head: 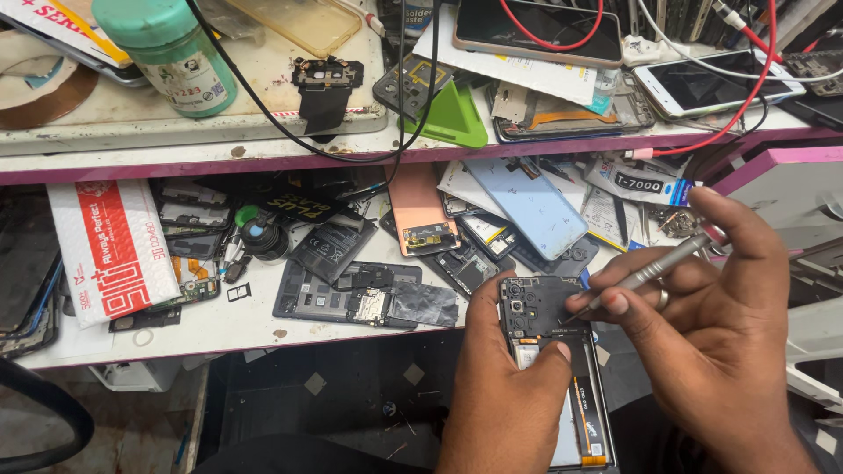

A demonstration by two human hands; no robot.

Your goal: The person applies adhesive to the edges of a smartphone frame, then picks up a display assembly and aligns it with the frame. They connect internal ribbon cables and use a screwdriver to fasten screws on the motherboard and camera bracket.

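Cluttered repair bench (237, 329) strewn with phone parts, opened phone (549, 369) held below its edge, left hand (505, 386) clasped around phone, thumb on its board, right hand (711, 325) pinching screwdriver (645, 274), tip touching board, green jar (171, 53) on upper shelf.

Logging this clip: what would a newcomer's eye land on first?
First, the opened phone at lower centre, back cover off, held by the left hand while the right hand sets a slim metal screwdriver to its top. Next, the bench behind, strewn with phone parts, a pink back cover and a blue one. A green-capped jar stands on the shelf above, upper left.
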